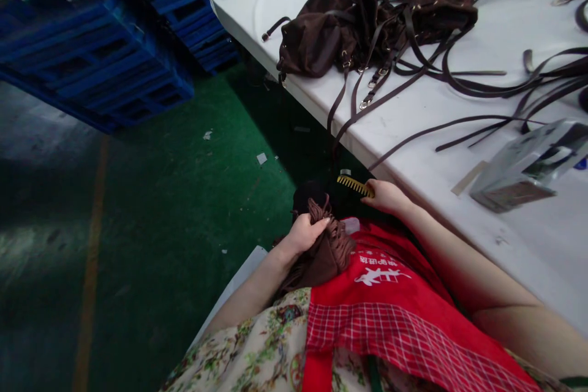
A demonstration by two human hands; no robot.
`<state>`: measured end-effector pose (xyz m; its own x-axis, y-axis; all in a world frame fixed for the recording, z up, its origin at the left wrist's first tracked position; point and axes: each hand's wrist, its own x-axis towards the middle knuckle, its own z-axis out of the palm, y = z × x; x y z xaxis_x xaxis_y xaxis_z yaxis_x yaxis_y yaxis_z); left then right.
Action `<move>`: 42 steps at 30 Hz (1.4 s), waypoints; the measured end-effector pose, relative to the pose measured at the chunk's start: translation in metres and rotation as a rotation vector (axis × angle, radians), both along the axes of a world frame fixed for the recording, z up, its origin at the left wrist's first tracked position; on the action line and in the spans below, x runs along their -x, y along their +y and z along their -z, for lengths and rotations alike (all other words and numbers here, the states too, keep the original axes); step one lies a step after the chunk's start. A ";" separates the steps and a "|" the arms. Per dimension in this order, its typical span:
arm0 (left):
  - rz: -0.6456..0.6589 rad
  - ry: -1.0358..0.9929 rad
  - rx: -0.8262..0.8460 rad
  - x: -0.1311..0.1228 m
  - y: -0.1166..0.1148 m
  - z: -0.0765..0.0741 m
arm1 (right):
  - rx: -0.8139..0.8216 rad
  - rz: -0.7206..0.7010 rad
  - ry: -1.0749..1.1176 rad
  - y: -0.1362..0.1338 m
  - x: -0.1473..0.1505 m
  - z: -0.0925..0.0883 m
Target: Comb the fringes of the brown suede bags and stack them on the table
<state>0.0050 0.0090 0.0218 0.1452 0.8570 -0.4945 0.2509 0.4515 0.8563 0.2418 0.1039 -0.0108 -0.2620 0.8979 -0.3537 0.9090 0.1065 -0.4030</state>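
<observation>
My left hand is closed on a brown fringed bag, its thumb lying over the strands. The fringe hangs toward the red apron at my lap. In my right hand is a yellow comb, gripped at one end with its teeth toward the lower left. The comb is apart from the fringe, to the right of it and close to the table's edge. The underside of the bag and part of its body are hidden by my left hand and arm.
On the white table lie several dark brown bags with long straps, some hanging over the edge. A clear plastic box stands at right. Blue pallets are stacked on the green floor at left.
</observation>
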 end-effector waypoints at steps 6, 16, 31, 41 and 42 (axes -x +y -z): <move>-0.054 -0.260 0.144 0.000 0.003 0.011 | 0.083 -0.007 0.302 -0.028 0.008 -0.021; -0.057 -0.418 0.183 -0.008 0.006 0.006 | -0.130 -0.406 0.193 -0.073 0.048 -0.034; 0.209 -0.001 -0.085 -0.009 -0.001 0.008 | -0.138 -0.298 -0.226 -0.044 0.048 0.009; 0.264 0.180 -0.088 -0.017 0.003 0.019 | 0.003 -0.163 -0.217 -0.034 0.047 0.026; 0.266 0.200 -0.084 -0.018 0.003 0.021 | 0.019 -0.148 -0.206 -0.033 0.046 0.029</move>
<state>0.0227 0.0121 0.0011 0.2765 0.8407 -0.4655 0.5175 0.2779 0.8093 0.1956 0.0709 -0.0398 -0.3112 0.8476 -0.4298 0.9471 0.2389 -0.2144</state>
